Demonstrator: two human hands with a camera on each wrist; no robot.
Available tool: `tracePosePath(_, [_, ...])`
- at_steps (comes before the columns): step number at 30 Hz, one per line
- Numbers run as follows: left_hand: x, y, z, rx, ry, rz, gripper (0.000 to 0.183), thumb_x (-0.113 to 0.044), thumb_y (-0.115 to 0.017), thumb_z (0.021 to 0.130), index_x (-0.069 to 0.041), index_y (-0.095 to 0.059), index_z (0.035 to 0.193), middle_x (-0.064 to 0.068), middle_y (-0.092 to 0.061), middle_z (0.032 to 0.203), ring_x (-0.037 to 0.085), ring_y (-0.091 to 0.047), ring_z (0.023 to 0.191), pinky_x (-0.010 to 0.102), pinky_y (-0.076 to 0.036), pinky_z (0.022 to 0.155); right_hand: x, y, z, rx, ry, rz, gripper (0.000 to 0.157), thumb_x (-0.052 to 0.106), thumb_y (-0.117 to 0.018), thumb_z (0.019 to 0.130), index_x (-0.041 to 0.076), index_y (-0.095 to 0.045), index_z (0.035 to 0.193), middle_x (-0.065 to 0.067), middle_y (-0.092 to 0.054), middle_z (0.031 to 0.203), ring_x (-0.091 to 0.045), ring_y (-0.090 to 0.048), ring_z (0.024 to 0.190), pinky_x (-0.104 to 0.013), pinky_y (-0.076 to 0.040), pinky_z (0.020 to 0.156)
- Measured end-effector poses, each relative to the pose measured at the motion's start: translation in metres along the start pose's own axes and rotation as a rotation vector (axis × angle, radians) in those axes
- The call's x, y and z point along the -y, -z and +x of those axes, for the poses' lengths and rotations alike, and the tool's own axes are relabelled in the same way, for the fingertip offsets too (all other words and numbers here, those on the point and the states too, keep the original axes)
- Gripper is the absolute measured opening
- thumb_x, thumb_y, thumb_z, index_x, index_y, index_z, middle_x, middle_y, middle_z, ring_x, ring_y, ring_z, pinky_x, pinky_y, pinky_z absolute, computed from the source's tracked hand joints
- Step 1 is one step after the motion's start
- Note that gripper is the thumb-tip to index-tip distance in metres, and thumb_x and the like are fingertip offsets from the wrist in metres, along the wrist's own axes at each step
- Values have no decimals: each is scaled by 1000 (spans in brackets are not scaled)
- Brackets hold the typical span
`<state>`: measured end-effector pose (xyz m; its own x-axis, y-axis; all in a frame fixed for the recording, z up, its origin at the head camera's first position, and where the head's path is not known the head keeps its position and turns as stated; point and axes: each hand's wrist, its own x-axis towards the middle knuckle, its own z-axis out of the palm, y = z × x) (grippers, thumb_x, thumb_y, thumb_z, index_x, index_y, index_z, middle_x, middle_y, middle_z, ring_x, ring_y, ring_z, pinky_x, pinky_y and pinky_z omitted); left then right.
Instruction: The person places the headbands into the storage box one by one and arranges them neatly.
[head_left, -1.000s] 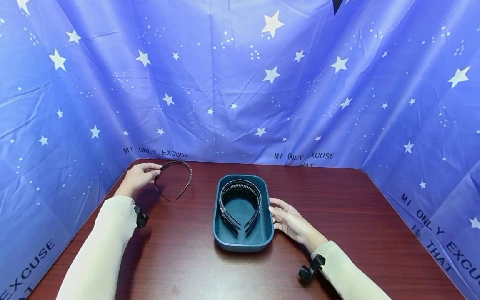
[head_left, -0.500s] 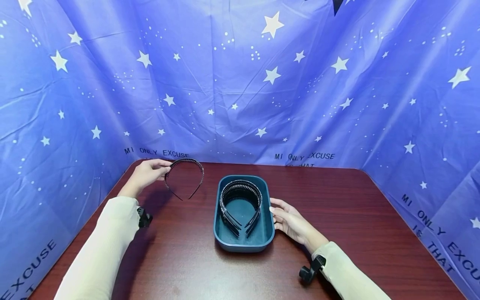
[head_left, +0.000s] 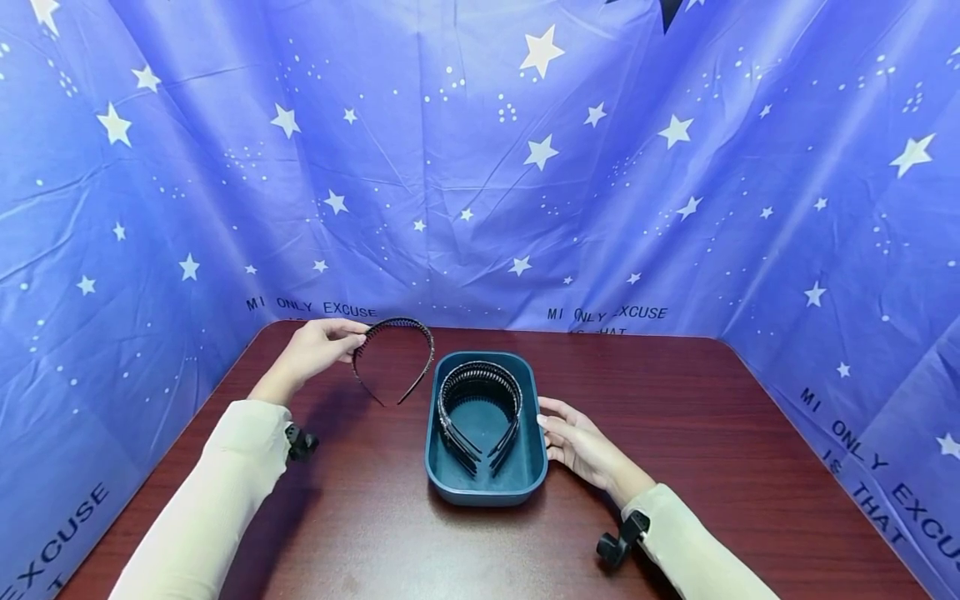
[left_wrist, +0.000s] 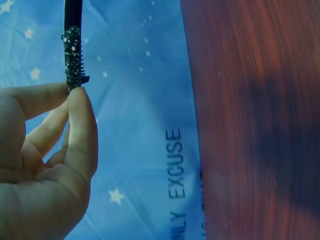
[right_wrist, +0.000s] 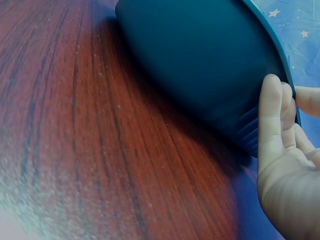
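My left hand (head_left: pixel 313 347) pinches a black headband (head_left: pixel 403 322) between thumb and fingers, above the table left of a dark teal bin. The left wrist view shows dark glittering beads and small comb teeth on this headband (left_wrist: pixel 73 55). Inside the bin (head_left: pixel 487 497) lies a nested stack of several black headbands (head_left: pixel 482 370), their ends toward me. At the bin's right side, my right hand (head_left: pixel 588 450) grips its rim, thumb at the edge and fingers against the outer wall (right_wrist: pixel 200 55).
Everything is over a dark red wood-grain table (head_left: pixel 637 383). A blue curtain (head_left: pixel 450 167) with white stars and printed words hangs behind and along both sides. Each sleeve carries a black wrist camera, the right one (head_left: pixel 621 540) hanging near the table.
My left hand has carried the headband to the right, closer to the bin. The right hand, the bin and the stack inside have stayed put.
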<state>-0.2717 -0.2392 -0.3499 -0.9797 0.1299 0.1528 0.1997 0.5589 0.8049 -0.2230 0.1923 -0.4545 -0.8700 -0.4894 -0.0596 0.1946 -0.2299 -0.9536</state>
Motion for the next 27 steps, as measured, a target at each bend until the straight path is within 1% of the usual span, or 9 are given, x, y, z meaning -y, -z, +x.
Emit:
tracePosePath(1, [-2,-2,0,0,-2,0,31,-17,-63,99,-1,-68,125,21,-70,112,16,-72,82,32,-59,77,0,0,0,1,1,0,57,14,-51,106,-2,-21,153,-4,-65,94,-12,-62,76,-26,-55,67])
tracePosePath(3, [-6,-8,0,3,-6,-9,30,-17,-64,99,-1,-69,125,19,-71,110,17,-72,81,33,-59,77,0,0,0,2,1,1,57,14,-51,106,-2,-22,152,-3,-65,94,-12,-62,76,-26,-55,67])
tracePosePath(7, [-13,-18,1,15,-2,-19,29,-18,-64,99,-4,-70,124,15,-73,107,22,-73,83,43,-58,83,0,1,0,-1,-3,2,57,14,-51,106,-1,-23,152,-3,-64,92,-11,-61,75,-26,-55,66])
tracePosePath(10, [-17,-25,0,23,-5,-17,29,-18,-64,98,-6,-70,124,14,-73,107,24,-73,84,46,-57,85,0,1,1,-5,-5,1,57,14,-51,106,-1,-23,152,-3,-64,92,-11,-61,75,-25,-55,66])
tracePosePath(13, [-21,-33,-1,27,-17,-21,28,-17,-64,98,-6,-71,122,15,-73,106,22,-73,82,44,-58,83,0,0,1,-7,-7,1,57,14,-51,106,-1,-23,152,-4,-64,92,-11,-61,75,-25,-55,66])
tracePosePath(17, [-27,-44,-2,41,-37,-50,27,-15,-65,97,-4,-71,120,15,-74,101,21,-73,78,43,-59,80,0,1,1,-6,-4,2,57,13,-51,106,-1,-22,152,-3,-65,92,-11,-62,75,-25,-55,66])
tracePosePath(24, [-34,-63,-4,63,-41,-79,27,-15,-69,95,-4,-71,119,8,-74,92,20,-73,74,39,-60,77,0,0,0,-7,-6,0,58,14,-51,106,-1,-21,153,-4,-65,94,-12,-61,75,-25,-55,66])
tracePosePath(27, [-36,-70,-5,62,-45,-95,27,-14,-69,94,-2,-72,118,11,-74,93,20,-73,73,40,-60,76,0,-1,0,-8,-6,-2,58,14,-51,106,-1,-21,153,-4,-65,94,-12,-61,75,-25,-55,66])
